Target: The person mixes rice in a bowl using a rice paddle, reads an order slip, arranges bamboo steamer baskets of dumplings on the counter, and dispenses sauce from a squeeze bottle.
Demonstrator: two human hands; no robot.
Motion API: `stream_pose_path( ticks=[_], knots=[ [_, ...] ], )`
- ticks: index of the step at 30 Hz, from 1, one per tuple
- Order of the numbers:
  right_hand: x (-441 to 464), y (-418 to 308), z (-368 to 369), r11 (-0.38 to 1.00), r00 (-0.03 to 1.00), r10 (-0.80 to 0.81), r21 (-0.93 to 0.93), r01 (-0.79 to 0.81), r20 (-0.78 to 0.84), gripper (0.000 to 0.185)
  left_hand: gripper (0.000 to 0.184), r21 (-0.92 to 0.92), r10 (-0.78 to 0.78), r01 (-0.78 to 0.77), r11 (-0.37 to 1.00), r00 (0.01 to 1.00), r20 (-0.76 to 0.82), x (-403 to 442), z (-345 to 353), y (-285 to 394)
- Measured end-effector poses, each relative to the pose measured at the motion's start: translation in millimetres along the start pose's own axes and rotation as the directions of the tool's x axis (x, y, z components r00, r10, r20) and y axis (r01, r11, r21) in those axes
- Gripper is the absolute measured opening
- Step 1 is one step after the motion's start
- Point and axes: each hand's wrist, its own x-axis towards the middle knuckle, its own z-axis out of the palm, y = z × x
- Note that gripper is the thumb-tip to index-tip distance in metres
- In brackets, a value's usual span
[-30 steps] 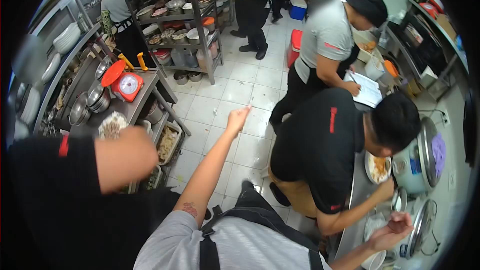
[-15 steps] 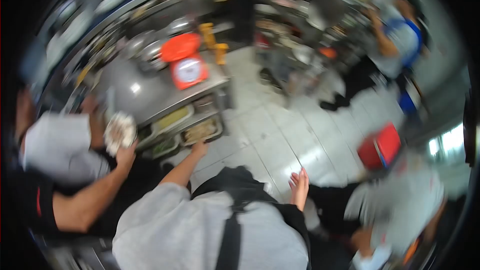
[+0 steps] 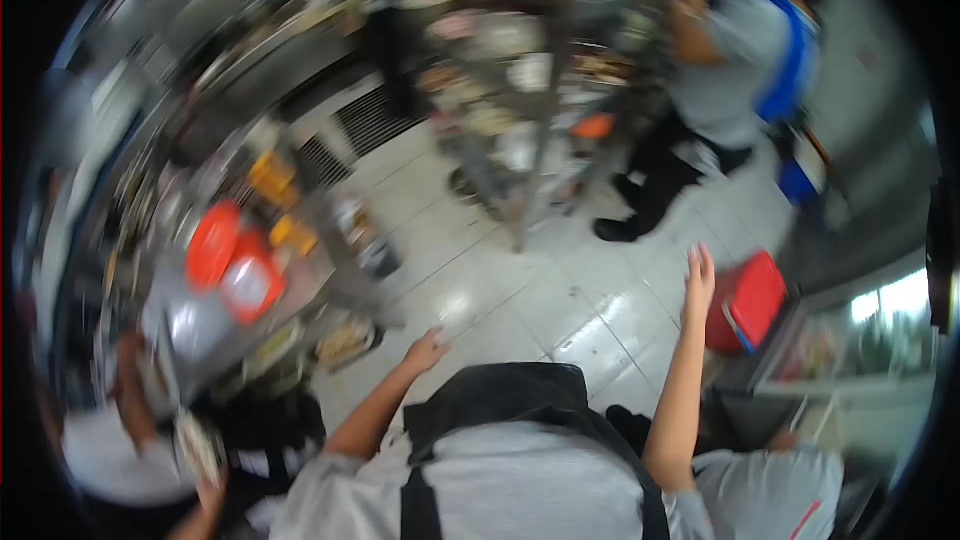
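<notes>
My left hand [image 3: 427, 351] hangs above the tiled floor [image 3: 490, 305], with fingers apart and nothing visible in it. To its left, food trays [image 3: 347, 341] sit in the open shelf of a steel counter. My right hand [image 3: 700, 278] is stretched forward, fingers extended and holding nothing. It is nearest to a red box [image 3: 745, 300] on the floor, and I cannot tell whether they touch. A black apron [image 3: 500, 400] covers my front.
An orange scale [image 3: 250, 283] stands on the steel counter [image 3: 190, 325]. A co-worker's hand [image 3: 209, 495] holds a plate [image 3: 201, 448] at lower left. Another person [image 3: 735, 70] stands by a crowded rack [image 3: 545, 90]. A person in grey [image 3: 770, 495] is close on my right.
My view has turned right, so the counter and scale sit farther left. My left hand is away from the food tray. My right arm has extended forward toward the red box.
</notes>
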Motion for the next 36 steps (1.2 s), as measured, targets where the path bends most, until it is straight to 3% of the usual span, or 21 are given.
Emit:
stream_pose_path(
  ticks=[2, 4, 8, 10, 12, 15, 16, 18, 19, 20, 21, 23, 24, 25, 27, 29, 30, 33, 34, 35, 36],
  knots=[
    [76, -29, -33, 0.981, 0.975, -0.156, 0.086, 0.171, -0.160, 0.047, 0.057, 0.048, 0.187, -0.187, 0.981, 0.982, 0.009, 30, 14, 67],
    [143, -60, -64, 0.972, 0.955, -0.178, 0.105, 0.208, -0.238, 0.042, 0.051, 0.006, 0.279, -0.279, 0.960, 0.960, 0.002, 61, 35, 153],
    [268, -84, -123, 0.979, 0.971, -0.157, 0.102, 0.177, -0.181, 0.043, 0.048, 0.002, 0.532, -0.535, 0.845, 0.840, -0.109, 138, 93, 318],
    [323, -90, -137, 0.983, 0.990, -0.100, 0.142, 0.113, -0.097, 0.045, 0.050, -0.164, 0.503, -0.536, 0.828, 0.840, -0.205, 169, 112, 427],
    [390, -88, -150, 0.968, 0.995, -0.027, 0.245, 0.050, -0.099, 0.046, 0.050, -0.014, 0.674, -0.719, 0.695, 0.658, -0.337, 185, 112, 541],
    [496, -67, -161, 0.925, 0.984, 0.110, 0.378, -0.050, -0.138, 0.045, 0.040, 0.059, 0.702, -0.801, 0.595, 0.483, -0.523, 197, 104, 685],
    [530, -57, -165, 0.906, 0.976, 0.153, 0.417, -0.075, -0.156, 0.044, 0.035, -0.017, 0.702, -0.822, 0.569, 0.497, -0.509, 202, 107, 714],
    [596, -27, -168, 0.948, 0.983, 0.116, 0.312, -0.067, -0.140, 0.041, 0.027, -0.163, 0.713, -0.852, 0.497, 0.508, -0.483, 229, 115, 767],
    [627, -16, -174, 0.963, 0.986, 0.096, 0.262, -0.057, -0.135, 0.040, 0.014, -0.267, 0.740, -0.864, 0.426, 0.503, -0.446, 244, 133, 788],
    [655, -6, -178, 0.977, 0.981, 0.117, 0.194, -0.086, -0.154, 0.033, 0.012, -0.310, 0.789, -0.841, 0.444, 0.531, -0.310, 260, 149, 812],
    [678, 9, -179, 0.995, 0.983, 0.026, 0.099, -0.008, -0.180, 0.031, 0.011, -0.352, 0.815, -0.802, 0.482, 0.558, -0.155, 270, 165, 831],
    [733, 42, -191, 0.984, 0.964, -0.166, -0.104, 0.147, -0.209, 0.027, 0.017, -0.299, 0.857, -0.804, 0.514, 0.498, 0.134, 319, 213, 872],
    [737, 19, -197, 0.964, 0.954, -0.205, -0.214, 0.158, -0.219, 0.023, 0.019, -0.307, 0.850, -0.793, 0.526, 0.500, 0.165, 340, 240, 901],
    [749, 10, -207, 0.885, 0.913, -0.360, -0.380, 0.269, -0.192, 0.024, 0.021, -0.315, 0.838, -0.777, 0.545, 0.510, 0.195, 356, 267, 927],
    [788, -9, -225, 0.607, 0.768, -0.638, -0.649, 0.458, -0.055, 0.025, 0.025, -0.345, 0.882, -0.812, 0.472, 0.438, 0.175, 387, 311, 982],
    [818, -36, -242, 0.696, 0.852, -0.498, -0.511, 0.505, 0.164, 0.029, 0.038, -0.332, 0.925, -0.864, 0.378, 0.365, 0.105, 407, 339, 1039],
    [844, -33, -248, 0.761, 0.856, -0.413, -0.398, 0.512, 0.312, 0.031, 0.051, -0.296, 0.924, -0.876, 0.382, 0.352, 0.151, 421, 344, 1066],
    [904, -46, -255, 0.921, 0.701, -0.208, -0.104, 0.374, 0.683, 0.042, 0.053, -0.158, 0.912, -0.918, 0.364, 0.386, -0.140, 455, 360, 1133],
    [927, -39, -252, 0.948, 0.608, -0.240, 0.047, 0.316, 0.756, 0.049, 0.055, -0.084, 0.895, -0.924, 0.374, 0.383, -0.228, 472, 361, 1149],
    [949, -38, -250, 0.916, 0.553, -0.279, 0.045, 0.398, 0.785, 0.050, 0.058, -0.056, 0.872, -0.918, 0.392, 0.391, -0.294, 491, 364, 1160],
    [968, -41, -249, 0.945, 0.553, -0.267, 0.101, 0.312, 0.789, 0.052, 0.059, -0.067, 0.830, -0.890, 0.450, 0.445, -0.336, 500, 366, 1172]
  ],
)
